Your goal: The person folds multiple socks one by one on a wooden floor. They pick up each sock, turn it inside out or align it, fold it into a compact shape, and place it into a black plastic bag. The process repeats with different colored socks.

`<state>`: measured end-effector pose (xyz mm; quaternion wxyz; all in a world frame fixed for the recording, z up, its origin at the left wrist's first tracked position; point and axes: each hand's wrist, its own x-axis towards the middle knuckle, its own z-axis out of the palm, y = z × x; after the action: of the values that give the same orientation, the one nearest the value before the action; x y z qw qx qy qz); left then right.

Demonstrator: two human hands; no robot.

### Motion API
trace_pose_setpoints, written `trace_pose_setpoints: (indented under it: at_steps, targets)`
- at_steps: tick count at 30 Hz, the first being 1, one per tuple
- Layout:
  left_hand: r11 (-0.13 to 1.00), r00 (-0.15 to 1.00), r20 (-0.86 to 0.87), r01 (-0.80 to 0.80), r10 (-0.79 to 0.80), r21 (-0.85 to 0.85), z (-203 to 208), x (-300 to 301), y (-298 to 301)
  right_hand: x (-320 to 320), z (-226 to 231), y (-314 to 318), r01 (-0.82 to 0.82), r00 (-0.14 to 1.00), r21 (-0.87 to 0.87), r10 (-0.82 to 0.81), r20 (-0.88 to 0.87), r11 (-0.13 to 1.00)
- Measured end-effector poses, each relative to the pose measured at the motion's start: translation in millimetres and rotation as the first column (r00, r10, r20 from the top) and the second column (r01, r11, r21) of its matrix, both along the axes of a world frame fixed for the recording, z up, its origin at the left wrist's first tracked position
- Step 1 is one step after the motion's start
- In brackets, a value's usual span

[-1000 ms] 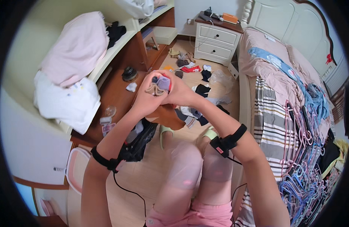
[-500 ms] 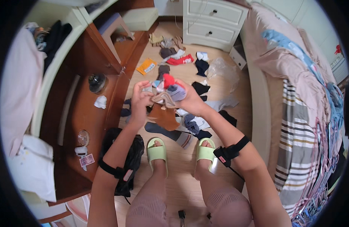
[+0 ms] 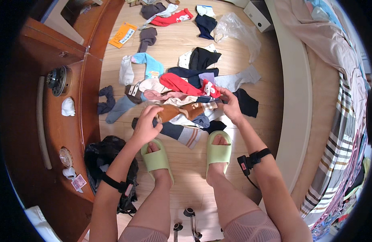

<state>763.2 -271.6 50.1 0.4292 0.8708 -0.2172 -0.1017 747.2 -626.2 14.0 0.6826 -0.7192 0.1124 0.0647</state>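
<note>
Over a loose heap of socks on the floor, my two hands are apart. My left hand (image 3: pixel 146 124) is open, thumb and fingers spread, beside the left end of a brown sock (image 3: pixel 168 113). My right hand (image 3: pixel 231 108) is open too, its fingertips near the patterned end of a red sock (image 3: pixel 182 84). Between the hands lie pink and cream socks, and another brown sock piece (image 3: pixel 193 109). A dark grey sock with a striped cuff (image 3: pixel 190 136) lies below them, and a light blue sock (image 3: pixel 151 64) above.
A black plastic bag (image 3: pixel 107 155) slumps beside my left forearm. Green slippers (image 3: pixel 157 157) are on my feet. Farther off lie an orange packet (image 3: pixel 122 35), a clear plastic bag (image 3: pixel 237 34) and more socks. A brown wooden cabinet (image 3: pixel 91 92) stands left; a bed frame (image 3: pixel 292 101) runs along the right.
The bundle of socks that both hands held up now lies spread on the heap. My hands have moved apart, and the view has tilted further down.
</note>
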Motion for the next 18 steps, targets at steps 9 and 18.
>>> trace_pose_setpoints:
  at_steps: [9, 18]
  targets:
    - [0.957, 0.985, 0.157, 0.019, -0.067, 0.288, -11, -5, -11, -9, 30, 35, -0.067, 0.982, -0.741, 0.176, 0.07, 0.669]
    - [0.984, 0.986, -0.043, 0.163, -0.16, 0.071, -11, -29, 2, -38, 32, 22, -0.026, 0.982, -0.834, 0.17, 0.081, 0.551]
